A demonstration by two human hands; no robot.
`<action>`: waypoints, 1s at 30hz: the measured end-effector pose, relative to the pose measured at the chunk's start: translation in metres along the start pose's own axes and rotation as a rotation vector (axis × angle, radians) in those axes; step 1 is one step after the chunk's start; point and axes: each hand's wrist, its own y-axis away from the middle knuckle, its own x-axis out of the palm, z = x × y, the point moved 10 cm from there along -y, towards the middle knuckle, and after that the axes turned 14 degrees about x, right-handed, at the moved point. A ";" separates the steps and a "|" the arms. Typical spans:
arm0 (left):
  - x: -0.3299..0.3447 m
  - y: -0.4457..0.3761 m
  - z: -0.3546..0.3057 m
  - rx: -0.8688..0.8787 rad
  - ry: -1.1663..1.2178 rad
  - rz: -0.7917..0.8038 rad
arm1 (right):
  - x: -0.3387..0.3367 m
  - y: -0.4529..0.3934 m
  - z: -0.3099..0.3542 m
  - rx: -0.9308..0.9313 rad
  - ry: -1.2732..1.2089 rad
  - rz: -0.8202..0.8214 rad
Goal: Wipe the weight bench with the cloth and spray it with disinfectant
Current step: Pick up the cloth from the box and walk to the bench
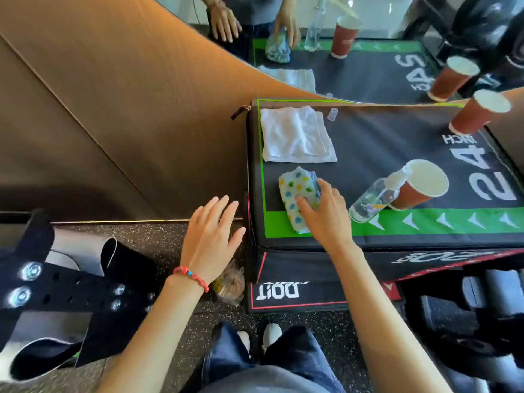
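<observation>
Red bead bracelet [192, 275]; blue jeans [292, 355]; seemingly white shoes [271, 334]

Bright, even light all round, shadows soft. Wide-angle bending curves the edges hard, worst at nine and three o'clock. Black bracket [56, 282] at eight o'clock is smeared and glinting.

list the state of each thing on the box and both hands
dotted cloth: bunched, on the box, right hand on it
white towel: folded flat, untouched
spray bottle: upright, cap off, leaning against a cup
small cap: standing loose near the towel
near cup: upright, open top
far cup: upright, open top
right hand: fingers on the cloth
left hand: open, holding nothing
</observation>
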 end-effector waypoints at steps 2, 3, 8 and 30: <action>-0.009 -0.003 0.001 -0.026 0.015 0.000 | -0.003 -0.006 0.003 0.054 -0.065 0.044; -0.009 -0.004 0.000 -0.025 0.005 -0.010 | -0.002 -0.008 0.003 0.073 -0.079 0.060; -0.003 -0.003 0.000 -0.045 -0.010 0.017 | 0.002 -0.012 0.004 0.108 -0.099 0.081; -0.003 0.001 0.000 0.324 0.112 0.097 | 0.007 0.098 -0.058 0.358 -0.784 -0.205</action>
